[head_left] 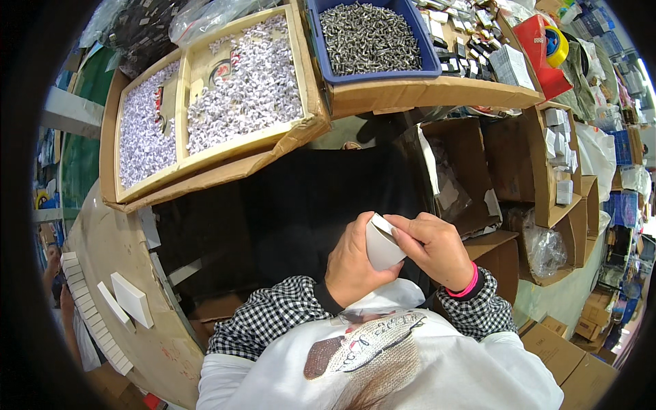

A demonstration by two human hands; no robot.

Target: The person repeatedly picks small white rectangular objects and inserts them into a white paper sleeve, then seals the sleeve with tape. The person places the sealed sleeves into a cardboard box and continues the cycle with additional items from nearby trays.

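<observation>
Right now I hold a small white box (384, 253) just in front of my chest, tilted between both hands. My left hand (352, 263) wraps it from the left, fingers close together along its side, the thumb bent across its near end. My right hand (434, 249) comes in from the right, thumb and forefinger pinching the flap at the box's far end, where a narrow dark gap shows beside it. The other right fingers curl in behind; I cannot tell whether they touch the box. A pink band (468, 283) circles my right wrist, below the hand.

On the far left, a divided wooden tray (182, 116) holds heaps of little white pieces (249, 96). To its right is a blue bin (383, 76) full of small metal parts (369, 41), and at the far right a yellow tape roll (557, 46) sits against something red. Nearer on the right, below open cartons (506, 164), I see a clear plastic bag (547, 249). On the table (160, 335) to my left, two flat white boxes (132, 299) lie just beside a long row of white boxes (92, 307).
</observation>
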